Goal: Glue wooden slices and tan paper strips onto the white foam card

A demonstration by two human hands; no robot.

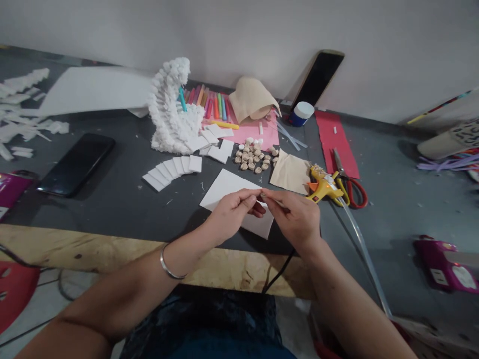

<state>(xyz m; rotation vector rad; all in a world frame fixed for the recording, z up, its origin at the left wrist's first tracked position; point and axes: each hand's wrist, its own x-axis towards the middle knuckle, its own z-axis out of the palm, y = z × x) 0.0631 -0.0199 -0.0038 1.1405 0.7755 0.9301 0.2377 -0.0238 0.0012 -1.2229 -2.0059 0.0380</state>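
Held piece: a thin pale strip (274, 200), very small, material is too small to tell
Hands: the left hand (234, 212) and the right hand (294, 219) are together, both pinch the strip between fingertips, above the dark grey tabletop (112, 219)
Under hands: a white sheet (224, 192), flat and smooth
Beside: a yellow hot glue gun (325, 185), red-handled scissors (354, 193)
Further: round cork slices (252, 158), white squares (172, 169) in a curved row

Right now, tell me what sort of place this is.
Probably a craft workbench: a yellow hot glue gun, red-handled scissors and cut white foam squares lie on it.
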